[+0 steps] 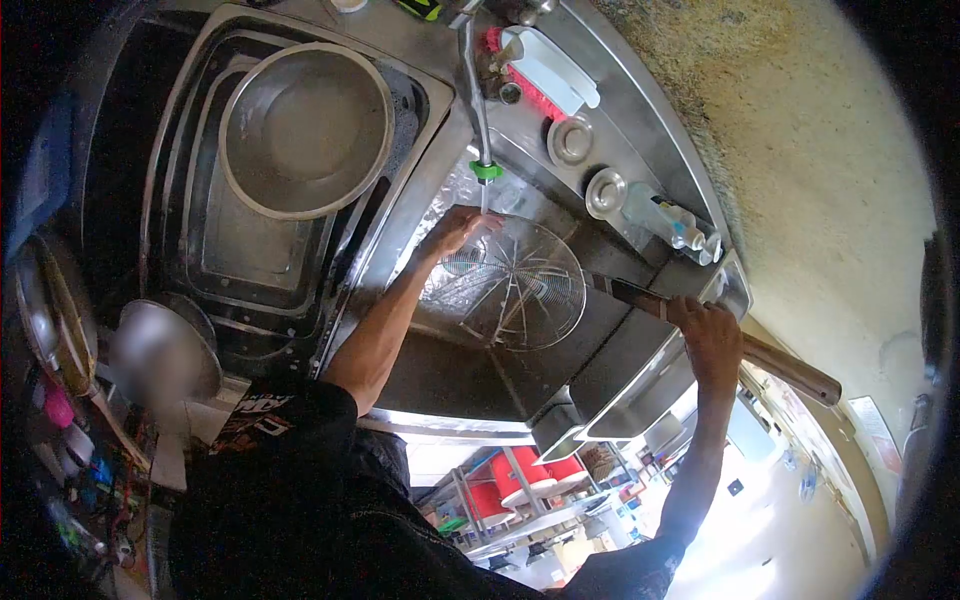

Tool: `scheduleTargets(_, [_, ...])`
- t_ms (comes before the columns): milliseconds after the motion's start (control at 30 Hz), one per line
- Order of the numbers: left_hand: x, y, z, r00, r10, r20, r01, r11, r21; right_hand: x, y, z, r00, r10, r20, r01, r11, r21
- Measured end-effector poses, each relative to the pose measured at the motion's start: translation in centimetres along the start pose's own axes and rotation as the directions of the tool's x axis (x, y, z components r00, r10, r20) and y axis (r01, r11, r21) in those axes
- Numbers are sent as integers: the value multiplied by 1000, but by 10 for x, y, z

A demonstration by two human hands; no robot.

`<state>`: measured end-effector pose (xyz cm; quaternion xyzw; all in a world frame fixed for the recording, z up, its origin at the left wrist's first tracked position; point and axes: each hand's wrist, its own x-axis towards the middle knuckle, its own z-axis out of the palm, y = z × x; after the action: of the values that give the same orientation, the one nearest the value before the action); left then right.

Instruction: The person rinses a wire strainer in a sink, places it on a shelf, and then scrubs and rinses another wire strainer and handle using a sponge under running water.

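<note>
A round wire skimmer (530, 272) with a long wooden handle is held over the sink basin (440, 375). My right hand (708, 338) is wrapped around its handle, with the wooden end sticking out beyond my fist. At the opposite side, my left hand (462, 230) has its fingers closed at the rim of the wire mesh; the fingertips are partly unclear. Just above that hand, a faucet (472, 95) with a green ring at its mouth pours a thin stream of water onto the rim area.
Left of the basin, a large metal bowl (306, 130) rests on stacked metal trays (270, 245). Along the back ledge are a white-and-pink brush (550, 70), two small metal dishes (571, 142) and a clear bottle (652, 212). Metal containers (640, 385) hang at the basin's right.
</note>
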<state>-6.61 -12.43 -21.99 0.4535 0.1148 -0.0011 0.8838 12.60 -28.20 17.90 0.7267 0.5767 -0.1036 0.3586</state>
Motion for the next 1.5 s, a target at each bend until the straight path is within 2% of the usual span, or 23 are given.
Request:
scheduleTargets(100, [0,-12,-3,995,82,52,-84,996,41,3,-1,-4,999,16,-32,-14,997,70])
scheduleTargets(167, [-5,-11,2,973,-217,-85,181,934,-309,7,-1,-10,999,14,53,-17,999,48])
scheduleTargets(200, [-6,-6,5,973,-215,-89,178,934,-310,9,-1,-11,991,15,136,-18,1000,23])
scheduleTargets(333, [0,32,9,908,-372,-192,396,912,108,-2,0,4,1000,9,-3,-9,999,-32])
scheduleTargets(400, [5,11,1,941,-232,-244,331,771,544,7,-3,-4,997,45,65,-52,993,102])
scheduleTargets(467, [3,-36,2,959,-29,-282,154,888,433,13,-2,-2,983,45,177,-60,994,86])
scheduleTargets(500, [6,-71,1,966,44,-256,-31,998,53,14,-1,0,956,45,289,-68,995,69])
scheduleTargets(567, [7,-61,3,958,125,-257,-210,917,-338,9,0,3,954,57,293,-88,992,94])
scheduleTargets(600, [2,-11,8,947,139,-289,-111,988,111,7,0,3,952,68,300,-109,987,121])
scheduleTargets(633, [-1,17,12,937,166,-308,25,846,533,6,0,2,950,70,303,-111,986,121])
scheduleTargets(667, [0,7,12,938,164,-307,26,847,531,7,-1,1,972,48,229,-83,986,145])
scheduleTargets(767, [0,-27,5,818,441,-370,-270,862,429,14,-6,-7,984,25,174,-51,988,145])
scheduleTargets(867, [-2,-49,-5,887,345,-306,-319,938,133,15,-7,-6,990,35,137,-55,988,145])
scheduleTargets(900, [2,-60,-7,936,219,-276,-294,917,-270,13,-6,-4,995,49,83,-62,984,169])
scheduleTargets(967, [3,-68,-7,975,113,-192,-211,749,-628,9,2,3,983,56,174,-81,986,146])
scheduleTargets(1000, [3,-26,4,967,81,-240,-104,991,-83,8,4,5,963,62,263,-97,988,119])
scheduleTargets(1033, [3,-5,11,952,82,-295,74,873,481,8,3,2,962,62,267,-97,988,119])
scheduleTargets(1200, [8,-50,6,884,285,-370,-153,925,348,1,-2,8,973,141,180,-171,972,164])
scheduleTargets(1233, [2,-56,6,943,84,-321,-129,985,-119,1,-2,7,974,141,180,-172,971,166])
scheduleTargets(1300, [0,-76,2,981,-70,-180,-43,830,-556,7,0,-3,932,135,336,-182,977,112])
scheduleTargets(1333, [3,-88,-2,982,19,-190,-48,988,-146,4,-1,0,932,138,336,-184,977,110])
scheduleTargets(1400, [3,-73,1,982,104,-159,-54,955,292,-2,-5,9,953,138,271,-199,957,213])
scheduleTargets(1500, [-8,-20,0,989,39,-146,-41,999,-10,2,-10,-5,951,121,284,-184,961,205])
